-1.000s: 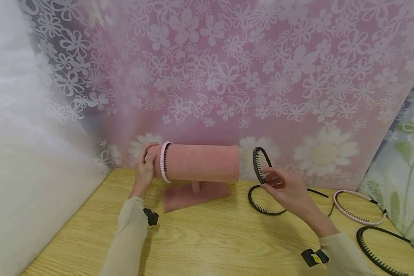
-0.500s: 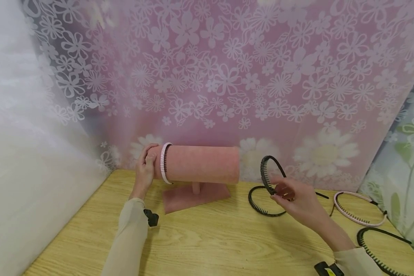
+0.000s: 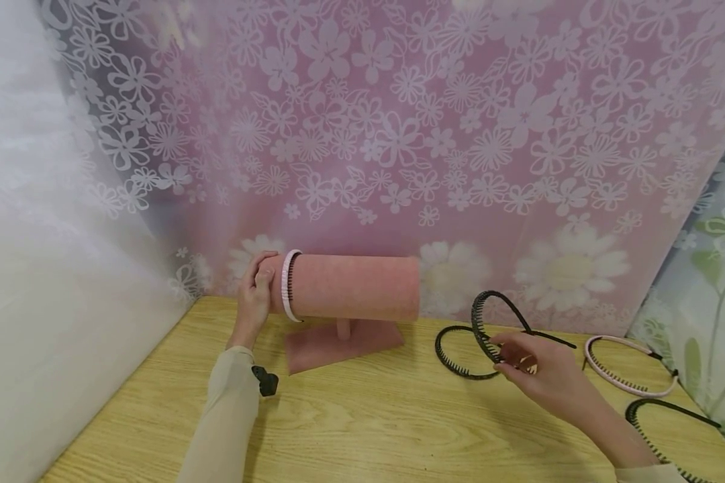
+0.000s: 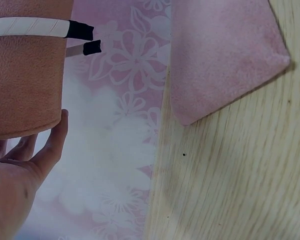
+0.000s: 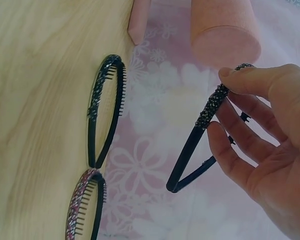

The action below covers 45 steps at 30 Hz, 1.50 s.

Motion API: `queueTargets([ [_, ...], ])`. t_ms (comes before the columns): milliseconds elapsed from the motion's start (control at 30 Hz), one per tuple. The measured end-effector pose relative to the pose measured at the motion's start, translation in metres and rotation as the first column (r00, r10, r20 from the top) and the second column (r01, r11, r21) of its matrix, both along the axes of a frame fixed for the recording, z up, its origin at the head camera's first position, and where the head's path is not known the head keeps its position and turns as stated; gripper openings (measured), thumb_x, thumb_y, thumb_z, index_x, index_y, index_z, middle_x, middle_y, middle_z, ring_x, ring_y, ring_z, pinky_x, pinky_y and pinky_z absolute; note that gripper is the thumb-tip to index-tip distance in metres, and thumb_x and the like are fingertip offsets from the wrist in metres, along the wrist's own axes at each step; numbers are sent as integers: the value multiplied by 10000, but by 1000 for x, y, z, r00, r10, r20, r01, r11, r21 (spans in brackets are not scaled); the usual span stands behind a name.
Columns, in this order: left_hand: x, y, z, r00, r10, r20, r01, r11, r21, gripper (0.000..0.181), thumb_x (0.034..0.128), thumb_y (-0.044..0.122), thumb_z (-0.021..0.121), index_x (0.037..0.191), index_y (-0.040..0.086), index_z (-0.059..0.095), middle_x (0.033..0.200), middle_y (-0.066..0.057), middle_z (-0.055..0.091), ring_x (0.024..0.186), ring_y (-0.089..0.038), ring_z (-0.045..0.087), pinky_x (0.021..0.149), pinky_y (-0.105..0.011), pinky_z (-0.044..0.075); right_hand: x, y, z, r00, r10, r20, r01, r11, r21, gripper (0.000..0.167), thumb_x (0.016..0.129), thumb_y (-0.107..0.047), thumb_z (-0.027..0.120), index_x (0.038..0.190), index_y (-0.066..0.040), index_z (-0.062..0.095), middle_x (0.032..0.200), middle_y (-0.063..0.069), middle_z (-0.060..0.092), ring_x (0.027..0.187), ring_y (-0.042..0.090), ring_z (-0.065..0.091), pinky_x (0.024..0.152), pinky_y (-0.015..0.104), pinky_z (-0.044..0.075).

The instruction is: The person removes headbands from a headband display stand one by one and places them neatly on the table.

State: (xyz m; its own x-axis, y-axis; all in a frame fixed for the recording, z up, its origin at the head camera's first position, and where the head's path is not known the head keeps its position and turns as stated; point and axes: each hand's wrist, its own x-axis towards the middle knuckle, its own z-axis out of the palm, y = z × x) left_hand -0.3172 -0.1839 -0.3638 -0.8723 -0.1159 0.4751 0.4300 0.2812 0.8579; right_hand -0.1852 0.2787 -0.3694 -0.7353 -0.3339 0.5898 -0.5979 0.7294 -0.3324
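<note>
My left hand (image 3: pixel 255 295) grips the left end of a pink plush roll (image 3: pixel 356 285) on a T-shaped headband stand, thumb in front. A white-and-pink toothed headband (image 3: pixel 286 285) sits around the roll near that hand; its black tips show in the left wrist view. Between thumb and fingers, my right hand (image 3: pixel 550 379) pinches a black toothed headband (image 3: pixel 479 320), held upright right of the stand. Dark sparkling stones cover part of this headband (image 5: pixel 210 107) in the right wrist view. Behind it, another black headband (image 3: pixel 453 365) lies on the table, partly hidden.
The stand's pink base (image 3: pixel 320 349) rests on the wooden table (image 3: pixel 362 429). At the right lie a pink headband (image 3: pixel 616 382) and another black one (image 3: pixel 670 408), partly covered by my right forearm. A flowered curtain (image 3: pixel 399 134) hangs behind.
My right hand has moved down and to the right with the black headband, away from the roll. The left hand stays at the roll's end.
</note>
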Motion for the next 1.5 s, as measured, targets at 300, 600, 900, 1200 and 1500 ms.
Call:
queueTargets([
  [300,1,0,1,1000,-13,-15,13,1000,13,398,1086,268,438,1436,125,559,1438,-154,576,1140,-261,586,992,-398,457,7,15,-7,999,10,52,-12,999,37,415,732,40,855,1111,-81,739,806,-67,726,711,-77,608,549,197,519],
  [600,-2,-1,-1,1000,-22,-3,22,1000,19,420,1088,304,440,1452,124,544,1436,-138,575,1111,-233,590,959,-390,473,17,29,-13,991,-16,130,5,996,87,388,764,-41,858,1122,-136,744,819,-87,722,724,-103,588,563,205,515],
  [900,-6,-3,-3,999,-35,-12,36,999,37,403,1086,290,443,1436,128,562,1431,-120,585,1066,-129,597,924,-285,474,26,47,-25,982,7,190,-25,995,94,366,765,-32,850,1104,-118,744,832,-141,710,701,-105,580,553,205,514],
  [1200,-4,-3,-4,999,-32,-22,32,999,27,407,1088,300,451,1439,128,563,1431,-126,589,1051,-77,601,919,-255,476,36,67,-38,969,29,246,-59,991,117,384,743,0,850,1084,-141,744,826,-174,674,721,-109,552,553,201,503],
  [1500,-3,-4,-3,999,-43,3,43,999,34,414,1089,307,449,1449,132,553,1432,-118,583,1046,-83,607,877,-207,485,41,86,-46,929,93,357,-148,980,131,347,807,2,802,1129,-105,729,837,-174,683,733,-101,569,559,213,486],
])
